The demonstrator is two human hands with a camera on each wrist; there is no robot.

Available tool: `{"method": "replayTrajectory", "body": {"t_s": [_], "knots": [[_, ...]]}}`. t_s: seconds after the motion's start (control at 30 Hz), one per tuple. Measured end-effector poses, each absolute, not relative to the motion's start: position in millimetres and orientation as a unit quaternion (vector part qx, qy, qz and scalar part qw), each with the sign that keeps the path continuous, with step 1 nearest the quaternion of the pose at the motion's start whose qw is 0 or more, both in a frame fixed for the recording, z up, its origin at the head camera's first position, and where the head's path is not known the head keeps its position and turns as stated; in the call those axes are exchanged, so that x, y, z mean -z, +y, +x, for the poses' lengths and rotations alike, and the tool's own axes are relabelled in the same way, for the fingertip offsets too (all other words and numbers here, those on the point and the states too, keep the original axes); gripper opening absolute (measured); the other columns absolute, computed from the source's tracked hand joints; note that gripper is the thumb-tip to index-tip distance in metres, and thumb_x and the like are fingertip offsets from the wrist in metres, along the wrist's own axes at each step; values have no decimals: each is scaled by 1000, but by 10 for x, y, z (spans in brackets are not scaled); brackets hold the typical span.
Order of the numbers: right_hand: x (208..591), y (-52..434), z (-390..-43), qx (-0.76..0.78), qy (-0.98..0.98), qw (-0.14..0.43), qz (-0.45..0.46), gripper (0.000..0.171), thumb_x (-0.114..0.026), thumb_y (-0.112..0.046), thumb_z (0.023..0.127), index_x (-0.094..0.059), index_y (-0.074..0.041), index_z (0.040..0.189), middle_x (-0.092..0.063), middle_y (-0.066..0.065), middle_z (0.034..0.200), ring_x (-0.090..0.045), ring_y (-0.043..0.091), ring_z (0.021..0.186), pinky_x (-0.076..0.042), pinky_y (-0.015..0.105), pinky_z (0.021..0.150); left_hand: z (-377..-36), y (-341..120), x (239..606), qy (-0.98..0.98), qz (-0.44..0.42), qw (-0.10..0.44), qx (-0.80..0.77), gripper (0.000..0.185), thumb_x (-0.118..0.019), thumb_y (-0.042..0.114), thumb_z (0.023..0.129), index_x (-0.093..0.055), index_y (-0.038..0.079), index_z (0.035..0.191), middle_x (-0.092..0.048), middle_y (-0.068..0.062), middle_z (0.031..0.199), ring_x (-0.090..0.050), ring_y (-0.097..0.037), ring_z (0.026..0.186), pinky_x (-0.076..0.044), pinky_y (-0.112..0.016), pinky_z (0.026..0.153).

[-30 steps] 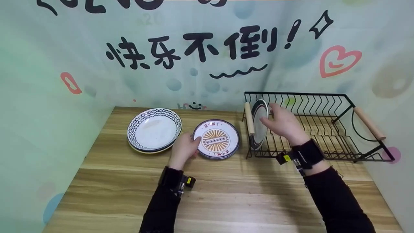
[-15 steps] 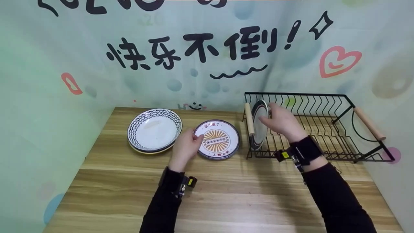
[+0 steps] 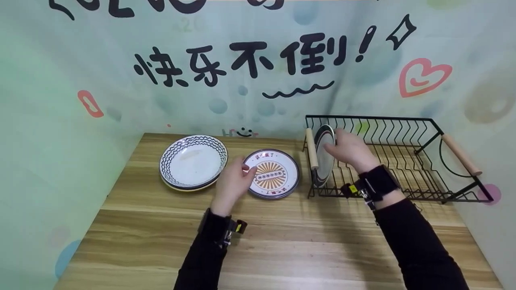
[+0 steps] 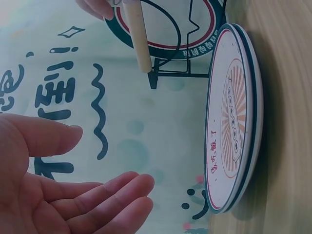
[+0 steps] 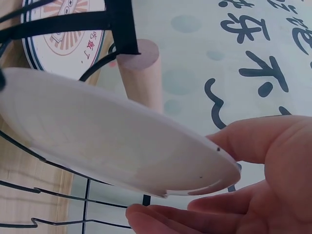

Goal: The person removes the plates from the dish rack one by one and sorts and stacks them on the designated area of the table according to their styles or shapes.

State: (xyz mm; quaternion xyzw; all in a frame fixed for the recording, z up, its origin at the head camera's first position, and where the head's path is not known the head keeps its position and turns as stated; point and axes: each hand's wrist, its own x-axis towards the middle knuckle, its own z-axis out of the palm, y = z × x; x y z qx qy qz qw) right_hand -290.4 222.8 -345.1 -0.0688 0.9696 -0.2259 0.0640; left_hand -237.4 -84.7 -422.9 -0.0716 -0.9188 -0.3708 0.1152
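My right hand (image 3: 354,151) pinches the upper rim of a dark-rimmed plate (image 3: 324,157), thumb on its face and fingers behind. That plate stands on edge in the leftmost slots of a black wire dish rack (image 3: 311,149). Its pale underside shows in the right wrist view. With fingers loosely bent and nothing between them, my left hand (image 3: 233,181) hovers at the left edge of a stack of small plates (image 3: 278,174) printed with an orange sunburst. In the left wrist view, a gap separates the left fingers (image 4: 122,200) from this stack.
Larger deep plates (image 3: 193,163) with a black wavy rim are stacked at the left on the wooden table (image 3: 274,241). Behind everything hangs a printed cloth backdrop (image 3: 217,104). A second wooden handle (image 3: 461,155) forms the rack's right end.
The left hand has risen slightly off the edge of the small plate stack. My right hand stays at the racked plate, its wrist shifting a little to the left.
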Motion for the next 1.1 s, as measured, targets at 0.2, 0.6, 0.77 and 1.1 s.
{"method": "replayTrajectory", "body": {"t_s": [0.2, 0.6, 0.77, 1.1], "knots": [[3468, 2229, -2936, 208, 973, 62, -83, 61, -47, -23, 98, -34, 18, 141, -46, 39, 134, -52, 47, 112, -43, 58, 97, -2358, -842, 4231, -918, -85, 128, 365, 45, -68, 23, 93, -57, -9, 123, -68, -17, 97, -67, -28, 84, -55, -41, 75], [3499, 2173, -2915, 191, 977, 33, -86, 60, -44, -9, 92, -30, 22, 141, -57, 30, 100, -47, 26, 64, -43, 40, 59, -2324, -760, 4244, -919, -108, 146, 350, 27, -69, 23, 92, -60, 1, 106, -68, -10, 89, -67, -25, 77, -55, -39, 66], [3499, 2169, -2906, 187, 978, 24, -83, 44, -46, -9, 92, -48, 18, 126, -55, 20, 85, -48, 27, 64, -44, 40, 58, -2323, -741, 4255, -919, -112, 145, 350, 29, -69, 23, 92, -60, 0, 107, -69, -11, 89, -68, -25, 77, -56, -39, 68], [3413, 2183, -2878, 188, 978, 9, -86, 17, -44, -7, 91, -54, 6, 95, -51, 14, 77, -48, 28, 65, -41, 39, 57, -2309, -710, 4254, -916, -114, 132, 361, 30, -69, 20, 92, -60, -2, 109, -68, -13, 91, -67, -26, 80, -56, -40, 70]]}}
